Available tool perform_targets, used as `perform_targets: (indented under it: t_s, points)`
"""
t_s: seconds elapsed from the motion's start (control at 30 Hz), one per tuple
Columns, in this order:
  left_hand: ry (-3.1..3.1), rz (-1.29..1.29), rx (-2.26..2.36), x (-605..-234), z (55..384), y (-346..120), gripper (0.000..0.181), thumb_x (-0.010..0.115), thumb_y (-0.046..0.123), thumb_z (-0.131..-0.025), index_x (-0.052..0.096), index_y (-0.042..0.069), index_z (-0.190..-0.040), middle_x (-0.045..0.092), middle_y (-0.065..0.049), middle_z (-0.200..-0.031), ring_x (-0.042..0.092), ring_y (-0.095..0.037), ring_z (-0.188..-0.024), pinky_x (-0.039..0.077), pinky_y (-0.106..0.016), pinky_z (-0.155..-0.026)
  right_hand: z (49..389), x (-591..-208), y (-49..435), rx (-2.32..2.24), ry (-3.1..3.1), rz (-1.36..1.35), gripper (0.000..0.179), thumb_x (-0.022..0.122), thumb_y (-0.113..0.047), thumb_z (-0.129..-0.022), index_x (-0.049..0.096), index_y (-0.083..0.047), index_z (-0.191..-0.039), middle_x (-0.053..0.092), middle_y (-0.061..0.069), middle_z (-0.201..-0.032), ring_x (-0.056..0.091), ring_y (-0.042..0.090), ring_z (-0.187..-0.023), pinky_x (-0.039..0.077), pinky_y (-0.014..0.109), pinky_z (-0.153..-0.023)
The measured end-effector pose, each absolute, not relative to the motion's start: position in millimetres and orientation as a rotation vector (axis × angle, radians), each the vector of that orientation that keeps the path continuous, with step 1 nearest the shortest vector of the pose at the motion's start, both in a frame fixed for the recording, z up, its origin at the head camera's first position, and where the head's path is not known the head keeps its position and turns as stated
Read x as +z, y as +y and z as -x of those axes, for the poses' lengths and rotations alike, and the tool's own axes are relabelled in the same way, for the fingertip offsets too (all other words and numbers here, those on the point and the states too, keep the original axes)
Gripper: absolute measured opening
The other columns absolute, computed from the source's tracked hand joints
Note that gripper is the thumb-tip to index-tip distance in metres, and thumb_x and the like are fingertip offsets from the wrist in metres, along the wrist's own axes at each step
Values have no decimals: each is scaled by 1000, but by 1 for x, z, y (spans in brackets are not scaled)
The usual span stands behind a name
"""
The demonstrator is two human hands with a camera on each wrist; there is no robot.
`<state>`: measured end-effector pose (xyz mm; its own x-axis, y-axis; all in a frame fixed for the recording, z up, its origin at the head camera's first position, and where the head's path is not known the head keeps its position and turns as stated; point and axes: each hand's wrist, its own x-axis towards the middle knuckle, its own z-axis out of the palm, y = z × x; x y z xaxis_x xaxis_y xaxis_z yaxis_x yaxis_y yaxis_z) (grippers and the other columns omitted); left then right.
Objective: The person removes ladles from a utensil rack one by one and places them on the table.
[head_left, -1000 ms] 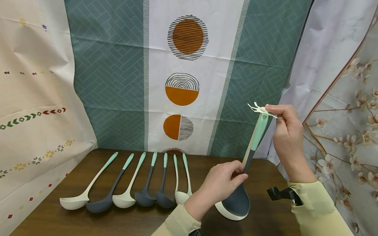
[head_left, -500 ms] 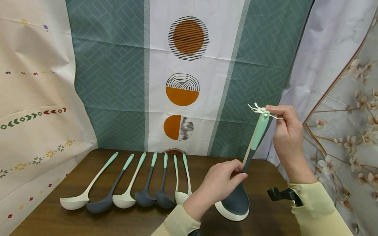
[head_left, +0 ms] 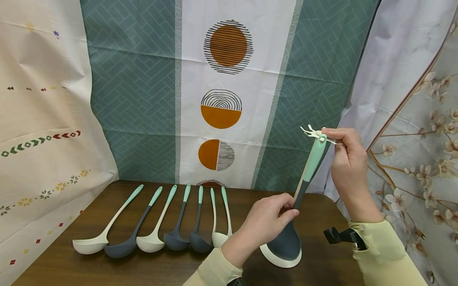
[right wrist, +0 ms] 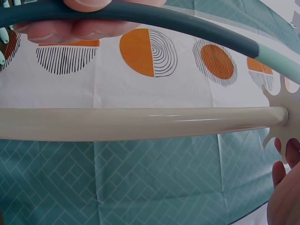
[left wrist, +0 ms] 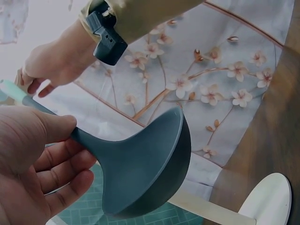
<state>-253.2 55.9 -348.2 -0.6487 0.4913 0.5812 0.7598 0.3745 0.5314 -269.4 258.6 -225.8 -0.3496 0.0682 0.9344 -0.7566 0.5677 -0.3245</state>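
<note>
A dark grey ladle [head_left: 286,242] with a mint handle stands steeply upright at the right of the table. My left hand [head_left: 268,220] grips its grey neck between thumb and fingers. Behind the ladle is a cream utensil stand, with a round base [left wrist: 272,201], a pole [right wrist: 140,124] and a top of several curved hooks [head_left: 311,131]. My right hand [head_left: 348,163] pinches this hooked top at its right side. The handle's hole is at a hook, and a pale spot shows in it; how deep the hook sits is unclear.
Several cream and dark grey ladles [head_left: 150,240] with mint handles lie in a row on the brown table [head_left: 264,274], left of my left hand. Patterned cloth [head_left: 218,79] hangs behind, and a floral cloth [head_left: 425,178] hangs at the right.
The ladle's handle end has shifted very slightly up and right at the hook. Its bowl has moved slightly left, along with my left hand. My right hand stays nearly still.
</note>
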Motion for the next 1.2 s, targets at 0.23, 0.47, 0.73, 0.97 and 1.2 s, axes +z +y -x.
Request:
perform_targets:
  t_s: [0.23,0.47,0.73,0.97,1.2]
  points:
    - [-2315,1093,-1140,-348,254,55,6,78,24,-106,74,20,-109,70,19,-94,56,3,-81,47,-17,-77,273,-226,259,958,-1704,-567,32,41,12,-109,73,11,-115,71,-13,-121,63,6,-122,45,22,-105]
    - [-2308,1089,-1138,-348,255,53,7,79,23,-105,74,20,-109,71,19,-94,57,4,-82,48,-17,-78,271,-226,260,932,-1725,-583,32,42,10,-110,73,11,-119,72,-11,-124,62,6,-124,45,23,-106]
    - [-2280,1114,-1141,-349,256,52,7,79,22,-105,74,20,-109,71,18,-93,57,5,-81,48,-16,-77,266,-224,252,962,-1716,-554,33,39,11,-109,72,13,-116,70,-15,-121,61,4,-122,44,22,-105]
    - [-2251,1126,-1141,-346,254,50,7,79,21,-105,74,20,-109,73,17,-96,59,6,-84,48,-16,-79,264,-224,249,969,-1706,-550,33,38,12,-109,70,15,-116,69,-16,-120,61,3,-121,44,21,-105]
    - [-2247,1121,-1152,-344,254,49,7,79,21,-105,75,19,-110,74,15,-99,60,4,-86,49,-15,-81,267,-225,253,968,-1708,-547,33,39,11,-109,71,14,-116,69,-17,-121,61,3,-121,44,22,-105]
